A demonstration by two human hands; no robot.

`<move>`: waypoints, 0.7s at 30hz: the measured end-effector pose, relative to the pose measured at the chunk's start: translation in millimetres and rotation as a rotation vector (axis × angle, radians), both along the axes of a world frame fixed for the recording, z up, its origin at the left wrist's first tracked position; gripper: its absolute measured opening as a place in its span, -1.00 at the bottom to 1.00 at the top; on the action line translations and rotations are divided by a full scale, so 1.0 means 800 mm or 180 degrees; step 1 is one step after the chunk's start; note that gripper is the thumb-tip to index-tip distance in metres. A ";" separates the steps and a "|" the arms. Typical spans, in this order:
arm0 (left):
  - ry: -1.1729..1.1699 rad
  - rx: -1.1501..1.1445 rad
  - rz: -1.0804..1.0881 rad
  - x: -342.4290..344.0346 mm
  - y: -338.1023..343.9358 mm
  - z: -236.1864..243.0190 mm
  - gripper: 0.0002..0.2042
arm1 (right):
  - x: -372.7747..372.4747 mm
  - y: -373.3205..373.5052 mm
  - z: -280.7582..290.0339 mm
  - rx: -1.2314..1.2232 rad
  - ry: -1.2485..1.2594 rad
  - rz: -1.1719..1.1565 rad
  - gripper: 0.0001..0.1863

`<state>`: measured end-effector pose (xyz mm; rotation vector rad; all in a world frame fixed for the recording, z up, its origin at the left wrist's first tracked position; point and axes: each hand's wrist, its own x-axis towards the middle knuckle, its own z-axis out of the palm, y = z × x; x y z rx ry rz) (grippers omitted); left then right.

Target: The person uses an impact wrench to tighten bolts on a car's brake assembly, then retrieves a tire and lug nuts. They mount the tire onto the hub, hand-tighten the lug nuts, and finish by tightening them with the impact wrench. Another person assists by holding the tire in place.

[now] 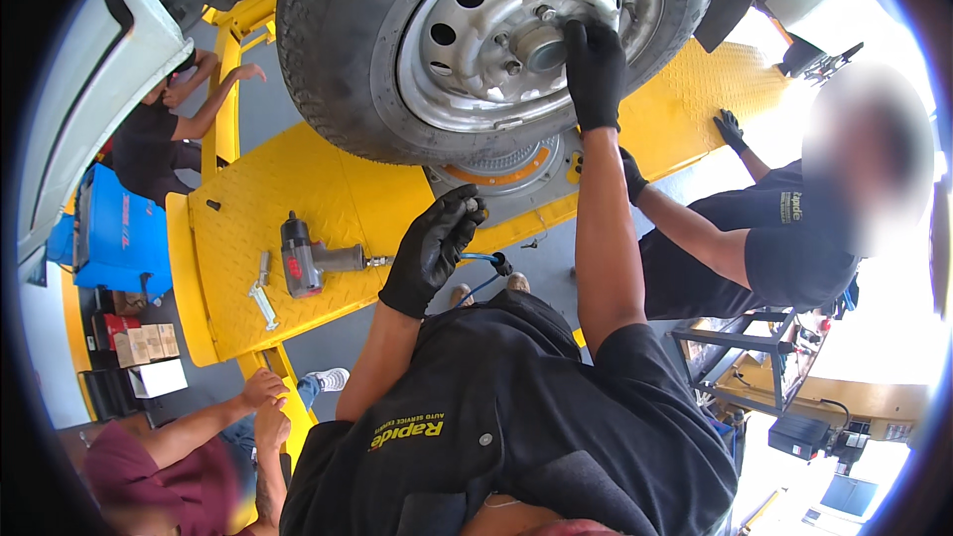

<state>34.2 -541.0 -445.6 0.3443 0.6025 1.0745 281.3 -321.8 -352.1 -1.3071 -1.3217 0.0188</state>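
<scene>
My gloved right hand (596, 65) reaches up to the silver steel wheel (457, 69) with its black tyre (338, 50), fingers closed at a stud beside the centre cap (541, 48); what they grip is hidden. My gloved left hand (437, 243) is below the tyre, fingers curled around a small silver lug nut (472, 205). An impact wrench (303, 258) and small metal tools (263, 303) lie to its left on the yellow lift (228, 328). A round turn plate (501, 179) sits under the tyre.
A co-worker (735, 258) at the right rests a gloved hand on the platform. Another person (149, 139) is at upper left, one (149, 467) at lower left. A blue case (119, 238), boxes (149, 347) and a metal cart (735, 357) surround the lift. An air hose (481, 258) hangs below.
</scene>
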 end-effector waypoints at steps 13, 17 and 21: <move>-0.0415 -0.0005 -0.0104 0.030 0.044 0.037 -0.78 | -0.004 -0.009 0.006 -0.0058 0.0240 0.0112 -0.40; -0.0361 -0.0112 -0.0088 0.040 0.056 0.049 -0.77 | 0.011 -0.003 -0.001 -0.0642 0.0354 0.0083 -0.43; -0.0723 0.0037 -0.0404 0.031 0.077 0.034 -0.77 | 0.006 -0.010 0.013 -0.0629 -0.0068 -0.0030 -0.56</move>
